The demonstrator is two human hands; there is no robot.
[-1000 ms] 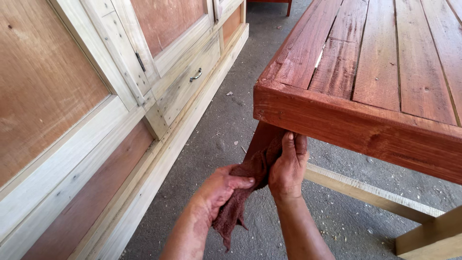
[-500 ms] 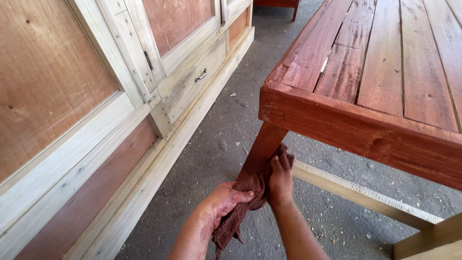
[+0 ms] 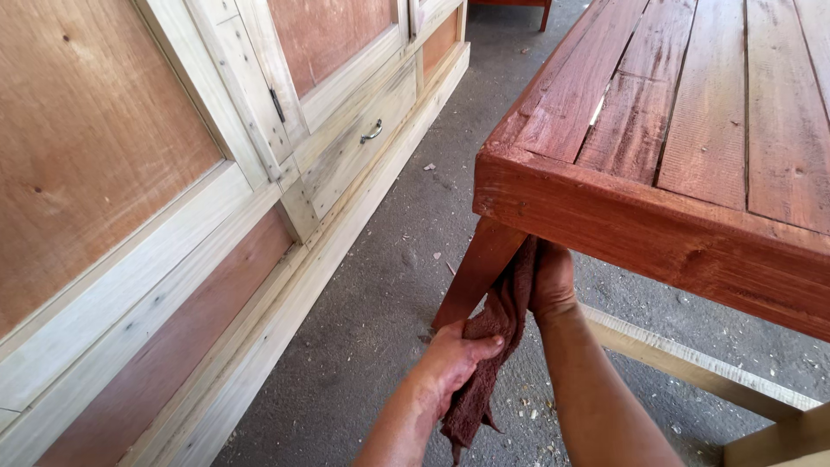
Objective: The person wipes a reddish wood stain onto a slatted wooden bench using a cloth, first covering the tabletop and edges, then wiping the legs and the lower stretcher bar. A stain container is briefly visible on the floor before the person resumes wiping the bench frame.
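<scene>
A red-stained slatted wooden table fills the right of the head view. Its near corner leg slants down to the floor. A dark red-brown rag is wrapped against that leg. My right hand presses the rag's upper part to the leg, just under the table's edge board. My left hand grips the rag lower down, and the rag's tail hangs below it.
A large unfinished wooden cabinet lies along the left, with plywood panels and a drawer with a metal handle. Grey concrete floor with wood chips runs between cabinet and table. A pale unstained crossbar runs low at the right.
My right hand has gone back up the leg with the rag to just under the table's edge. My left hand keeps hold of the rag's lower end. The view has shifted slightly.
</scene>
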